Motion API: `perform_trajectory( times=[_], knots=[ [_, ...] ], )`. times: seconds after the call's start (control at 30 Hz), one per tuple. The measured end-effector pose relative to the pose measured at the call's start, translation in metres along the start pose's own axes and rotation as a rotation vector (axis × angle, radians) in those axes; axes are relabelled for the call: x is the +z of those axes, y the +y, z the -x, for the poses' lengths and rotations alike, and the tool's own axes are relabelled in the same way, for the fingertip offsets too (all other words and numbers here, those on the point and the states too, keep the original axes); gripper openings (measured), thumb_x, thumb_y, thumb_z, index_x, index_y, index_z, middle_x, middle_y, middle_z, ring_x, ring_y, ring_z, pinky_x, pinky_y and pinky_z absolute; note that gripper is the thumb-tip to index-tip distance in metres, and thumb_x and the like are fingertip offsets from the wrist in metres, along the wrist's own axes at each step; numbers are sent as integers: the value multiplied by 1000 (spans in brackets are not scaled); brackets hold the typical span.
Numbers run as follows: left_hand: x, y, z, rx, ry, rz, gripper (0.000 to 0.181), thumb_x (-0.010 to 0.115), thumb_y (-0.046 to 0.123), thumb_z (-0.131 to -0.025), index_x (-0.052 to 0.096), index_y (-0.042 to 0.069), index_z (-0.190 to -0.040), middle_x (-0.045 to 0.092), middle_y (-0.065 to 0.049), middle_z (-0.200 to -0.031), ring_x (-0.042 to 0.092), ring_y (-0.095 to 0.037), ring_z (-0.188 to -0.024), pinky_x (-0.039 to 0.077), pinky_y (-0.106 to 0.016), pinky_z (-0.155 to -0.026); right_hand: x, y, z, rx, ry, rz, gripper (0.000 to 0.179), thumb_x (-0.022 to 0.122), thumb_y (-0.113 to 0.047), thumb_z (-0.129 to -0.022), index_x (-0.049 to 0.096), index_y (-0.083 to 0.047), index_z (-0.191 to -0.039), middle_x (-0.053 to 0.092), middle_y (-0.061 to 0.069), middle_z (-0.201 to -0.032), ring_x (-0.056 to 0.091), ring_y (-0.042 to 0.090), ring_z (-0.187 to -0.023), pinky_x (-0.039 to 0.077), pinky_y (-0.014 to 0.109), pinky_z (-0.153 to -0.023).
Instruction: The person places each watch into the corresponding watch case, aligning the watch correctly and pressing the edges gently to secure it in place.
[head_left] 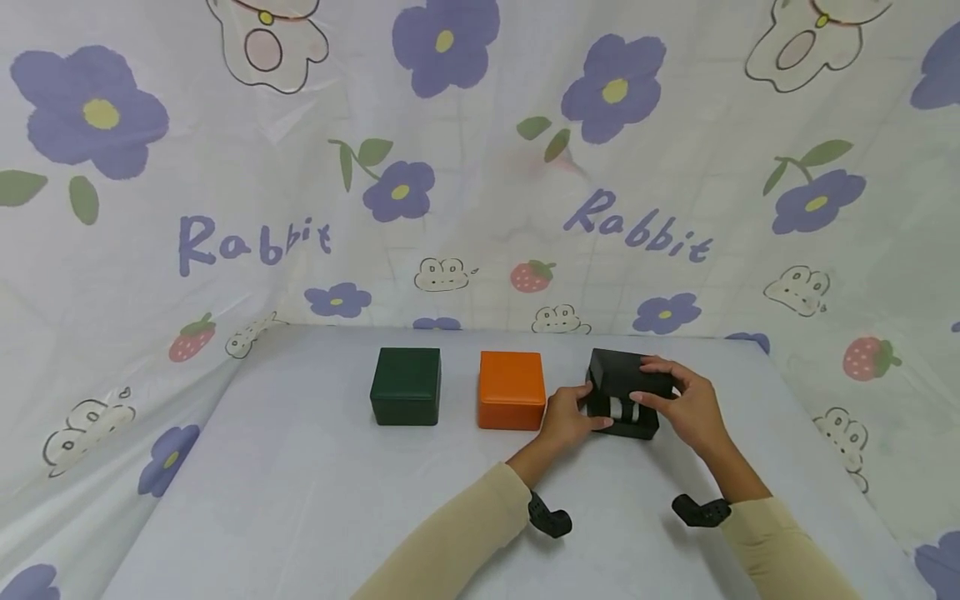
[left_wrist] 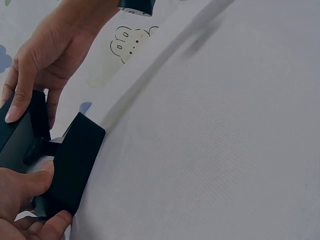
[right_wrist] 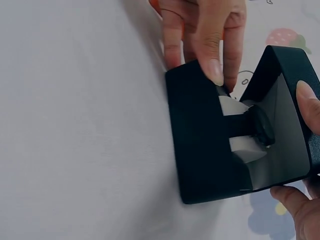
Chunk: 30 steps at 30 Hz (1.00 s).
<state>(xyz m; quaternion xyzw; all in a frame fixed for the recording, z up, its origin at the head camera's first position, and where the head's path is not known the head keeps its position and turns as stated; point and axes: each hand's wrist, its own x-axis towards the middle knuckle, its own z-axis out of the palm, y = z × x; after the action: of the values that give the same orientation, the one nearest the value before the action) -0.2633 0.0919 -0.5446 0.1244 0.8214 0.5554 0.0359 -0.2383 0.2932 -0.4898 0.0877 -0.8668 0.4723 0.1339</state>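
A black watch box sits at the right of the table with its lid partly raised. Inside, a dark watch with a black strap goes round a white cushion. My left hand grips the lower part at its left side, thumb on the front wall. The right hand holds the lid between thumb and fingers at its right side. In the left wrist view, both hands are on the box, and the watch shows only in part behind the front wall.
An orange box stands just left of the left hand, and a dark green box farther left; both are closed. White cloth covers the table. A printed curtain hangs behind its back edge.
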Motion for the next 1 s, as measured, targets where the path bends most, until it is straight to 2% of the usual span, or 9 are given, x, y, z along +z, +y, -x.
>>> perform_trajectory(
  times=[0.2, 0.4, 0.53, 0.77, 0.87, 1.0],
  knots=[
    [3, 1, 0, -13, 3, 1, 72, 89, 14, -80, 55, -3, -141, 58, -11, -142, 53, -19, -135, 43, -28, -111, 1, 3, 8, -8, -3, -1, 41, 87, -10, -80, 71, -2, -117, 61, 17, -139, 43, 37, -142, 34, 63, -114],
    [5, 1, 0, -27, 1, 20, 73, 89, 13, -79, 54, -3, -142, 57, -11, -143, 53, -19, -135, 43, -28, -111, 1, 6, 14, -22, -9, -4, 37, 86, -1, -78, 73, 0, -113, 61, 17, -138, 41, 37, -143, 33, 64, -114],
    [6, 0, 0, -31, 4, 11, 74, 89, 13, -79, 55, -3, -142, 58, -10, -142, 53, -19, -135, 43, -29, -112, 1, 6, 18, -27, -12, 5, 36, 86, -2, -78, 74, 0, -112, 61, 16, -139, 40, 38, -143, 33, 65, -113],
    [7, -1, -1, -25, 2, -26, 73, 89, 15, -79, 56, -2, -141, 58, -10, -142, 52, -19, -135, 42, -31, -113, 0, 10, 23, -27, -41, 28, 32, 84, -1, -81, 73, 1, -111, 59, 16, -142, 38, 39, -144, 42, 64, -105],
    [4, -3, -3, -30, -24, -28, 75, 89, 12, -78, 54, -1, -143, 57, -8, -144, 51, -18, -136, 41, -30, -113, 0, 11, 22, -36, -53, 37, 31, 83, 1, -81, 74, 1, -111, 58, 16, -142, 39, 40, -143, 45, 63, -102],
    [-3, -3, -4, -37, -99, -10, 80, 88, 2, -78, 49, -1, -147, 52, -8, -149, 49, -18, -138, 40, -28, -113, 1, 12, 22, -41, -70, 52, 29, 82, -1, -83, 74, 0, -110, 57, 16, -144, 40, 41, -143, 47, 62, -100]
  ],
)
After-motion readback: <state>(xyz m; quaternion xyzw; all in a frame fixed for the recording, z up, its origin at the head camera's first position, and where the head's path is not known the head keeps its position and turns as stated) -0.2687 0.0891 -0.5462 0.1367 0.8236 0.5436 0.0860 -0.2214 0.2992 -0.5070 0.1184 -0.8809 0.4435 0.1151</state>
